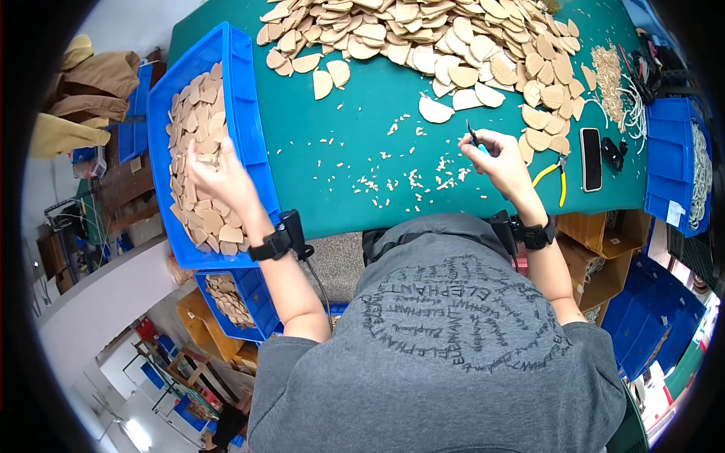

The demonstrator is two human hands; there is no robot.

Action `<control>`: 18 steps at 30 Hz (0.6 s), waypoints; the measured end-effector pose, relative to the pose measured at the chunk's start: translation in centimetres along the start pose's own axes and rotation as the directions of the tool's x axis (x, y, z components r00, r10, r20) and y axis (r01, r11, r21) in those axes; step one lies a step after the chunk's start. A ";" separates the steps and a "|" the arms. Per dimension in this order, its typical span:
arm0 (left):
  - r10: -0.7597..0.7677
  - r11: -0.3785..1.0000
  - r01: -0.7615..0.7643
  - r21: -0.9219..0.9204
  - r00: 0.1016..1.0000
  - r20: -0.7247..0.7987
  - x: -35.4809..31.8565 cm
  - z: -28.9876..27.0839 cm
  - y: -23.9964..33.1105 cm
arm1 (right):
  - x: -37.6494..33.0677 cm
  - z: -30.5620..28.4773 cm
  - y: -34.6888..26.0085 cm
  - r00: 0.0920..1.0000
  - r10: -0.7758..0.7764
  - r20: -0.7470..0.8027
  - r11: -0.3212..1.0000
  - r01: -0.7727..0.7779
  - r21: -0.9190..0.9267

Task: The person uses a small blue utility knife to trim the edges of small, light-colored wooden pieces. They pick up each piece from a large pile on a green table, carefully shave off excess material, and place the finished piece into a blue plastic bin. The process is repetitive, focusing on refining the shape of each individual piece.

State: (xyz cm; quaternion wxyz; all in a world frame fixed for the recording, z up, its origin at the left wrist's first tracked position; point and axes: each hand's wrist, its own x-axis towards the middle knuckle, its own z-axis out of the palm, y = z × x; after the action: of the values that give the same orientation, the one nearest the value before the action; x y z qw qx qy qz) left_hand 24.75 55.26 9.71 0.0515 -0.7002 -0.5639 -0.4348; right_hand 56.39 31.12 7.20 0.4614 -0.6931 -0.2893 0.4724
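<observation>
My left hand (pixel 224 181) is over the long blue bin (pixel 240 57) at the left, with thumb and fingers spread apart. Beneath it lie many tan, cardboard-like pieces (pixel 211 219), several of them with rounded edges. No piece is plainly gripped in that hand. At the right, above the green tabletop (pixel 325 181), my right hand (pixel 504 162) is closed around a small cutting tool (pixel 483 149) with a dark, narrow tip and a teal handle. Its tip points away from me, near the loose half-round pieces (pixel 436 110). Small pale scraps (pixel 414 177) are scattered between my hands.
A large heap of half-round tan pieces (pixel 423 34) covers the table's far side. Yellow-handled pliers (pixel 561 181), a phone (pixel 590 158) and a pile of thin offcuts (pixel 608 83) lie at the right. Blue bins (pixel 672 151) stand beyond the right edge; a smaller bin (pixel 260 298) sits at lower left.
</observation>
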 end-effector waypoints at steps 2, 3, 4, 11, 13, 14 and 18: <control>0.027 0.957 0.056 -0.284 0.960 0.280 -2.2 4.4 3.2 | 0.2 0.0 0.6 0.999 -0.016 -0.034 1.000 0.015 -0.027; 0.152 0.931 0.020 -0.365 0.888 0.435 -3.6 6.1 6.3 | 0.2 0.0 0.8 0.999 -0.025 -0.048 0.999 0.023 -0.041; 0.320 0.920 -0.154 -0.361 0.827 0.462 -6.2 8.6 7.9 | 0.2 0.2 0.8 0.998 -0.032 -0.052 0.999 0.031 -0.027; 0.579 0.815 -0.244 -0.526 0.397 0.712 -15.8 16.9 14.7 | 0.3 -1.2 2.2 0.994 0.047 -0.099 0.995 -0.055 -0.080; 0.471 0.858 0.067 -0.510 0.294 0.832 -14.4 16.0 15.1 | 0.2 -1.3 2.2 0.991 0.046 -0.122 0.994 -0.058 -0.093; 0.419 0.859 0.219 -0.463 0.222 0.881 -13.6 15.1 15.4 | 0.3 -1.4 2.2 0.991 0.032 -0.129 0.992 -0.048 -0.119; 0.398 0.418 0.855 -0.308 0.132 0.908 -10.8 9.3 16.2 | 0.4 -0.5 0.7 0.994 -0.026 -0.105 0.984 0.008 -0.177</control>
State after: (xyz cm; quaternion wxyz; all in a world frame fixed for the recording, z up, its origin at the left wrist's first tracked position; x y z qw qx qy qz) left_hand 43.53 46.68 3.55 -0.7625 -0.5777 -0.2742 -0.0980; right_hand 56.98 31.01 6.45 0.4171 -0.7528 -0.3108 0.4034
